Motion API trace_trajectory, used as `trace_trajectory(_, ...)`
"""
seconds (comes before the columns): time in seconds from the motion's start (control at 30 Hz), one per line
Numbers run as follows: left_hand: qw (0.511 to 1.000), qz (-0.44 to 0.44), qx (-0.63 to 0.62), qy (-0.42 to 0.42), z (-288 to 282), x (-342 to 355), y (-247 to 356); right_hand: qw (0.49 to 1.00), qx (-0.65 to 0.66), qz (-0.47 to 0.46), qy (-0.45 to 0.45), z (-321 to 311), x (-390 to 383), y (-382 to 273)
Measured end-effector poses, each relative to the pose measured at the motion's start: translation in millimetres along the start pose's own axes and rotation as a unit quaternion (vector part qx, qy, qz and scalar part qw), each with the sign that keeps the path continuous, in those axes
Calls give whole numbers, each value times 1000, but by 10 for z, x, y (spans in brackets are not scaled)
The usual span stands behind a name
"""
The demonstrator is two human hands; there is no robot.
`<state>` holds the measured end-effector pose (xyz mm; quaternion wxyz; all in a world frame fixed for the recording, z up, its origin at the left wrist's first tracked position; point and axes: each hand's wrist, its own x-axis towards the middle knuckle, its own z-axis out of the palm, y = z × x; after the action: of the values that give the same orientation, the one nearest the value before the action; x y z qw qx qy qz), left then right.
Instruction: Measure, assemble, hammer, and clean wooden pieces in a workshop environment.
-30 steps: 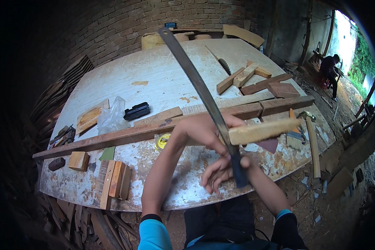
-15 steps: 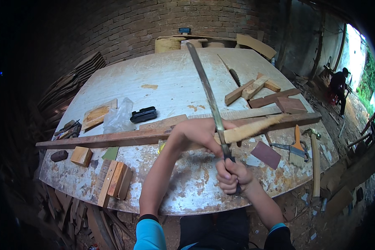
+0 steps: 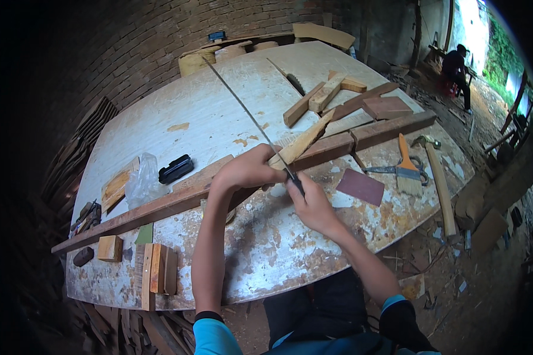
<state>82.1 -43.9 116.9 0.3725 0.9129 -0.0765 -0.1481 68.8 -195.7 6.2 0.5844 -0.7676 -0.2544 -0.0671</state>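
My right hand (image 3: 315, 208) is wrapped round the dark handle of a long, thin-bladed knife (image 3: 241, 104). Its blade slants up and to the far left, seen nearly edge-on. A pale, rough-edged piece of wood (image 3: 307, 139) is gripped in my left hand (image 3: 250, 169), just left of the handle, and points up to the right. The blade crosses the near part of this wood; whether it touches cannot be made out. Under both hands runs a long brown wooden beam (image 3: 160, 208) across the workbench (image 3: 207, 139).
On the right lie sandpaper (image 3: 361, 186), scissors (image 3: 380, 170), a paintbrush (image 3: 407, 168) and a hammer (image 3: 438, 183). Wood blocks (image 3: 311, 103) and a circular saw blade (image 3: 296, 84) are farther back. A plastic bag (image 3: 143, 183) and black case (image 3: 176, 169) sit left. Someone sits outside (image 3: 456, 68).
The knife has swung from near upright to a leftward slant, its blade now edge-on. My right hand has moved up and left, closer to the left hand. The view has turned and shifted.
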Motion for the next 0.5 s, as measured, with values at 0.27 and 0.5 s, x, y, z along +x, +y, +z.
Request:
trace_trajectory(0.27, 991, 55, 101, 64, 110, 240, -281, 988, -134, 12, 76, -5, 103, 119)
trace_trajectory(0.5, 993, 81, -7, 91, 242, 244, -172, 964, -238, 28, 114, -52, 100, 133)
